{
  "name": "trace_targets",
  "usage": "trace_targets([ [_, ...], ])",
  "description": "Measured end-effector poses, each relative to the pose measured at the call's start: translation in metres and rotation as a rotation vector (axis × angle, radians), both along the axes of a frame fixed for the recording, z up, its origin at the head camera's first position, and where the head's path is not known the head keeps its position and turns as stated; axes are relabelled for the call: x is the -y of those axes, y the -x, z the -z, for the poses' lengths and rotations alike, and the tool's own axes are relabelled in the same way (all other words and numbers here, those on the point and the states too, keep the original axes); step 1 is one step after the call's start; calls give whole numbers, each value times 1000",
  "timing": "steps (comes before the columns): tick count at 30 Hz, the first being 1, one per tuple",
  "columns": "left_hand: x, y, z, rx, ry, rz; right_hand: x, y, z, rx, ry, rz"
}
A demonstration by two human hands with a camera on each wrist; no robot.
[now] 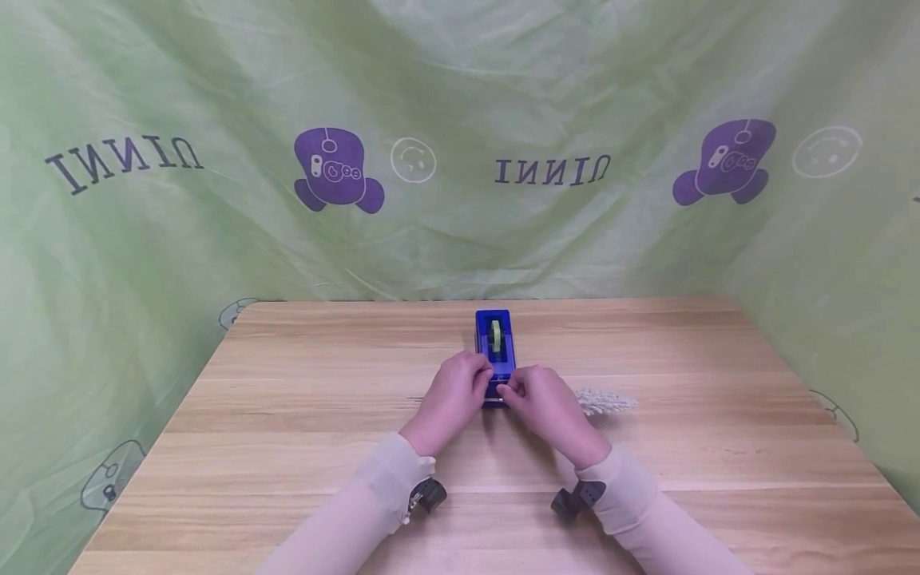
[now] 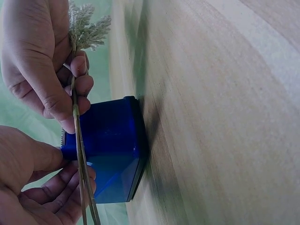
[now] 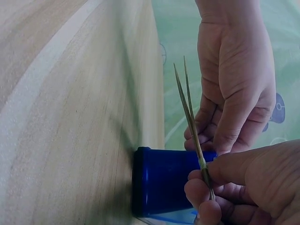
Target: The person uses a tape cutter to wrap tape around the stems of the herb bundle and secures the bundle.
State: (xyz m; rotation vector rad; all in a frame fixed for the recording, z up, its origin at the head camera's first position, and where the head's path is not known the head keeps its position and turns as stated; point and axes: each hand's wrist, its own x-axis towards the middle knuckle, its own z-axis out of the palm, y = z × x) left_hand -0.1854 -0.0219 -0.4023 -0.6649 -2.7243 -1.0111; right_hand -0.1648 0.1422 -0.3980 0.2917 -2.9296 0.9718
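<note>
A blue tape dispenser with a yellow-green roll of tape stands on the table, its cutter end towards me. My right hand pinches a dried plant sprig between thumb and fingers, crosswise in front of that end. The sprig's fluffy pale head sticks out to the right and its two thin stems to the left. A light band circles the stems beside the right fingertips. Thumb and curled fingers of my left hand grip the dispenser's left front corner; whether they also hold a tape end is hidden.
The wooden table reaches out on both sides of the arms. A green curtain with purple prints hangs behind it and at its sides. Dark cameras sit on both wrists.
</note>
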Motion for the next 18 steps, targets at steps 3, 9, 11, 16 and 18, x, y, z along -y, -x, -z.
trace_targets([
  [3, 0, 0, 0, 2, 0, -1, 1, 0, 0, 4, 1, 0],
  [9, 0, 1, 0, 11, -10, -4, 1, 0, 0, 8, 5, 0],
  [11, 0, 1, 0, 10, -9, -2, 1, 1, 1, 5, 5, 3],
  [16, 0, 1, 0, 14, -8, 1, 1, 1, 1, 3, 3, 10],
  [18, 0, 1, 0, 18, -7, -1, 1, 1, 1, 4, 3, 11],
])
